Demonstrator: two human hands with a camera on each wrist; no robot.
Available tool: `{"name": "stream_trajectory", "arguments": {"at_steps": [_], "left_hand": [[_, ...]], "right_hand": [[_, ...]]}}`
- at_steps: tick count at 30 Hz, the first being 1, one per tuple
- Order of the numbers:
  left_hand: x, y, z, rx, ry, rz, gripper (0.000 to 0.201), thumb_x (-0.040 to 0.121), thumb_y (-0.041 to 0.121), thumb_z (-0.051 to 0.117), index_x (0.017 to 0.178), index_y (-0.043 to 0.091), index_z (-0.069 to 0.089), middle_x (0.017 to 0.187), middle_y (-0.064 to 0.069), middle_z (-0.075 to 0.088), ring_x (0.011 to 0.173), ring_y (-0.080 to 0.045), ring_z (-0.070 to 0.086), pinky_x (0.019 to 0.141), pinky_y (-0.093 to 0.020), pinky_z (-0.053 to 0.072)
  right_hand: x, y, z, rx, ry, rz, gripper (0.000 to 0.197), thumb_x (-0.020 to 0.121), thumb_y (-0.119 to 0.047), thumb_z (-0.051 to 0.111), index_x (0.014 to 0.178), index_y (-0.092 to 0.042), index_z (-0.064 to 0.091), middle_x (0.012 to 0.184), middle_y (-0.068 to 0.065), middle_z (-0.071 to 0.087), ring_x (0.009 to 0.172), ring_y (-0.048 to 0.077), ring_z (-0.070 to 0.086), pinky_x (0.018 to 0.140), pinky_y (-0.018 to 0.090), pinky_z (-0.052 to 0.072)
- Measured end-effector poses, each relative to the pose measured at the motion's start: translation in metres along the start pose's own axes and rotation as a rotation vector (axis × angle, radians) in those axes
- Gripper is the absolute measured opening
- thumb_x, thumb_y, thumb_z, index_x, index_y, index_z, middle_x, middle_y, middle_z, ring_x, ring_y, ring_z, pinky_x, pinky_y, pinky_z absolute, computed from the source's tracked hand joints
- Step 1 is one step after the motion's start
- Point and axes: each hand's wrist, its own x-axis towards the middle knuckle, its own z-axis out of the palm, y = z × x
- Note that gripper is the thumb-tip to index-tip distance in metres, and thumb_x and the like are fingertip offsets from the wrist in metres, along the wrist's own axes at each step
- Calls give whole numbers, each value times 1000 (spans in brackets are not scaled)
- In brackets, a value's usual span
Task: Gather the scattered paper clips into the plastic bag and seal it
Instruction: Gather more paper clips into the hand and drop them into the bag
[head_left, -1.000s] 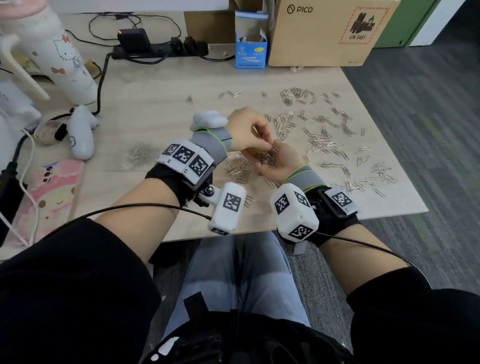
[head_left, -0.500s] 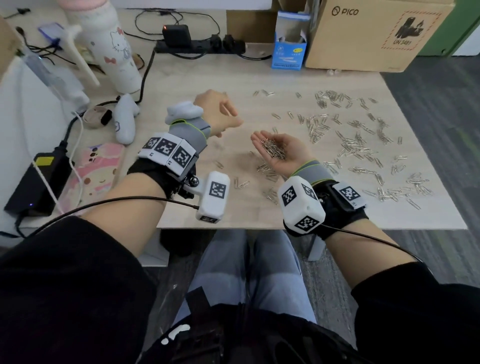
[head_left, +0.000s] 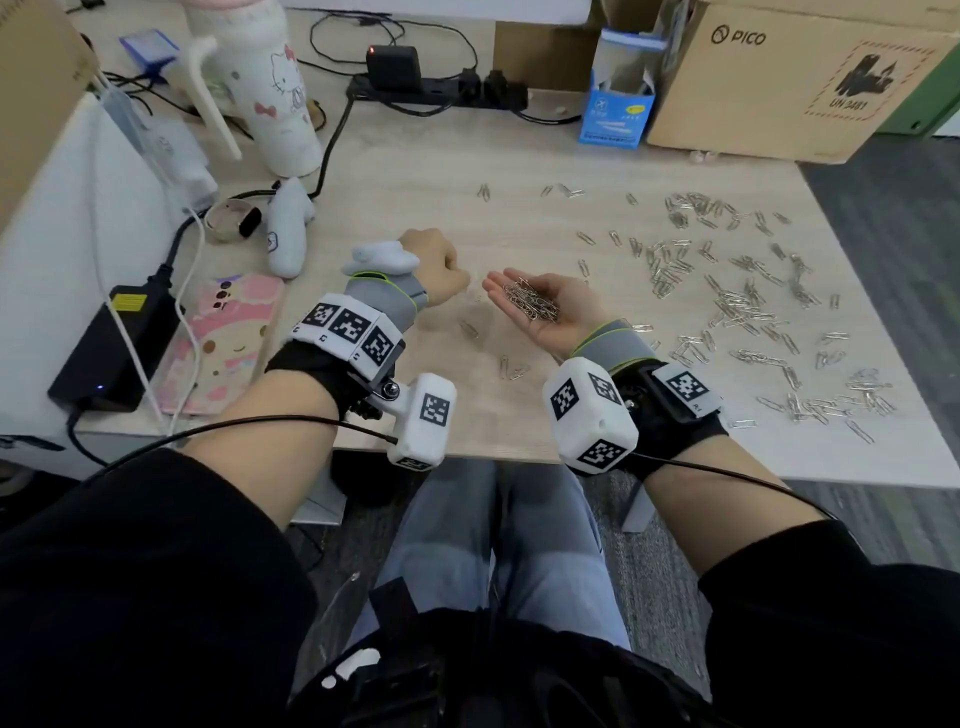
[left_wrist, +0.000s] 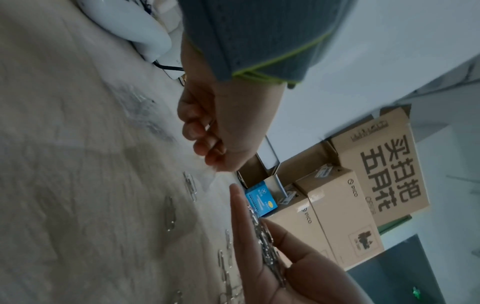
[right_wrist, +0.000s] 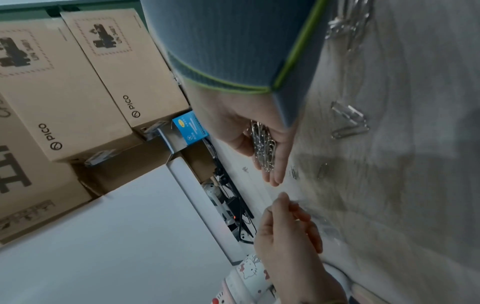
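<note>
The right hand (head_left: 550, 306) lies palm up with straight fingers and carries a heap of paper clips (head_left: 530, 303). Just beside it, the left hand (head_left: 435, 264) pinches the thin edge of a clear plastic bag (left_wrist: 210, 179) above the table (head_left: 415, 171), where many more clips (head_left: 737, 306) lie scattered.

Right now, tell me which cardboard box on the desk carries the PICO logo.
The large closed box at the far right corner, beside the small blue carton; the box at the far left edge shows no logo.
</note>
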Motion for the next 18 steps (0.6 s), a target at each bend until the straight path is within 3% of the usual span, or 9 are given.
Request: {"name": "stream_trajectory", "arguments": {"at_steps": [4, 7, 11, 14, 16, 18], "left_hand": [[-3, -5, -5, -135, 37, 59, 17, 83, 22, 53, 71, 12, 62, 62, -4, 53, 73, -26, 48, 62, -28, 35], [-5, -13, -7, -222, 46, 57, 21, 82, 19, 52, 63, 13, 59, 55, 3, 48, 70, -26, 48, 58, -29, 33], [-12, -15, -12, -299, 60, 78, 25, 71, 31, 48, 48, 22, 48, 61, -11, 54, 68, -25, 48, 62, -33, 37], [-14, -15, -14, -340, 74, 100, 23, 66, 34, 44, 50, 19, 50, 68, -19, 58, 67, -25, 48, 65, -39, 41], [-13, -16, -15, -349, 79, 110, 23, 65, 33, 43, 51, 17, 51, 66, -18, 57, 66, -25, 47, 63, -37, 39], [-13, -17, -16, -363, 84, 112, 23, 64, 32, 42, 49, 16, 50, 61, -15, 54, 64, -25, 45, 59, -32, 35]], "right_hand": [[2, 2, 19, -27, -15, 12, 27, 99, 1, 26, 93, 8, 52, 141, 22, 43, 131, 35, 43, 108, 40, 36], [4, 3, 30, -83, -20, 39, 28, 99, 0, 27, 91, 9, 52, 139, 23, 45, 131, 36, 42, 106, 39, 37], [7, 5, 40, -120, -22, 74, 31, 100, -3, 26, 88, 11, 51, 106, 31, 54, 132, 40, 39, 109, 41, 35], [6, 4, 50, -177, -26, 90, 37, 102, -12, 26, 88, 12, 50, 106, 32, 52, 130, 41, 40, 101, 44, 38], [5, 3, 58, -232, -23, 96, 40, 103, -17, 25, 104, 15, 49, 110, 31, 50, 121, 41, 46, 92, 43, 44], [3, 2, 64, -265, -28, 95, 46, 103, -21, 25, 125, 17, 39, 129, 31, 44, 109, 39, 52, 82, 41, 51]]}}
